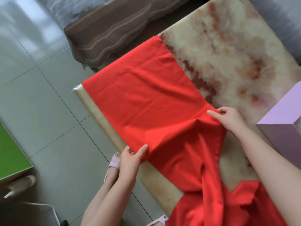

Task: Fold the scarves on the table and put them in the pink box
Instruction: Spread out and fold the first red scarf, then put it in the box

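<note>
Head view: both hands' fingers (141, 150) pinch red scarf (146, 98) edges.

Red scarf (146, 98); pink box (283, 126); marbled beige table (228, 51).

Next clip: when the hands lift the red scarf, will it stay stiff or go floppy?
Probably floppy: the red scarf bunches into soft folds between the left hand and right hand. Likely light and thin, since it lies nearly flat on the table with shallow creases. It may slide, as one end already hangs over the near edge.
</note>
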